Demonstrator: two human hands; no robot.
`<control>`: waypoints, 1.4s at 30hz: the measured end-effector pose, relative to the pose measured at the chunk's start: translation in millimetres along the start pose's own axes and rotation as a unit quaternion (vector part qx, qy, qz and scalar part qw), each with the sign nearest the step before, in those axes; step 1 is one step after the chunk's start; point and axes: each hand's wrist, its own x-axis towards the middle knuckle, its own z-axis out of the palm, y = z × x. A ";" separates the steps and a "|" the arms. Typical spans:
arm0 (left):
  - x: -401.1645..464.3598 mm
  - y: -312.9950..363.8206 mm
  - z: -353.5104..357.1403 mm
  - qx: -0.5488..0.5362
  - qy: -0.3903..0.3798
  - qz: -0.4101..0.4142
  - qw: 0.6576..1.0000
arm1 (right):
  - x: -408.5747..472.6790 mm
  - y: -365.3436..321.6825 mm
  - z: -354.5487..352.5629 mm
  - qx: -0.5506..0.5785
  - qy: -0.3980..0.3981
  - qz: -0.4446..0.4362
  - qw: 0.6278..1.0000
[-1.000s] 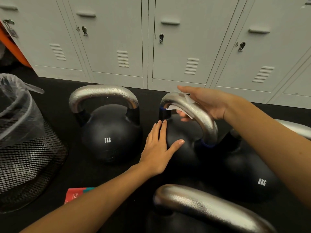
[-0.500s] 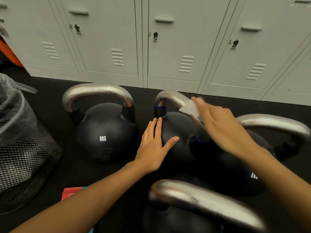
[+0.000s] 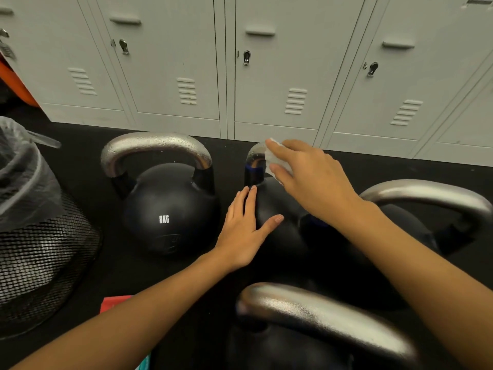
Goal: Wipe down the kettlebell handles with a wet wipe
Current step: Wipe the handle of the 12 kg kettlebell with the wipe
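My left hand [image 3: 244, 228] lies flat, fingers straight, steadying the kettlebell [image 3: 277, 225], while my right hand [image 3: 306, 177] pinches the wet wipe [image 3: 276, 162] around its handle [image 3: 255, 156].

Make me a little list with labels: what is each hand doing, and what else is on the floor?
left hand: flat on the middle kettlebell, fingers straight
right hand: holds a wet wipe on that kettlebell's handle
kettlebells in view: four
readable label: 8KG on the left kettlebell
bin: mesh bin, far left
behind: grey lockers
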 end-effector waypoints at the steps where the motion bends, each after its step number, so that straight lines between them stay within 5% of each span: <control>1: 0.0 1.1 -1.8 -0.020 0.018 -0.003 1.000 | 0.4 2.8 0.0 0.042 -0.004 0.008 0.999; 4: 2.1 13.2 -15.3 -0.048 0.180 0.020 0.982 | -10.0 10.5 -1.9 0.234 0.063 0.065 0.968; 7: 12.6 42.1 -36.4 -0.033 0.300 0.151 0.941 | -24.0 13.4 0.6 0.346 0.115 0.162 0.917; 12: 40.8 80.6 -39.2 0.132 0.193 0.382 0.894 | -31.5 12.0 15.7 0.416 0.152 0.245 0.862; 17: 65.8 74.5 -41.1 0.135 0.140 0.335 0.922 | -28.6 11.4 20.6 0.451 0.153 0.268 0.838; 23: 95.1 70.3 -69.7 -0.044 0.013 0.100 0.994 | -27.5 15.5 23.8 0.421 0.124 0.261 0.860; 26: 100.0 58.4 -72.8 -0.207 -0.023 0.011 0.978 | -27.6 16.6 23.7 0.419 0.117 0.252 0.864; 29: 99.7 44.7 -63.9 -0.352 0.022 -0.067 0.933 | -28.0 16.1 23.4 0.420 0.113 0.247 0.866; 32: 95.7 38.9 -50.2 -0.359 0.063 -0.126 0.923 | -27.9 15.8 23.6 0.420 0.113 0.242 0.867; 38: 87.6 67.3 -46.6 -0.232 0.122 0.022 0.965 | -27.9 13.7 23.7 0.422 0.118 0.236 0.867; 42: 98.1 83.4 -66.2 -0.102 0.005 0.086 0.991 | -28.2 13.5 22.0 0.427 0.119 0.233 0.865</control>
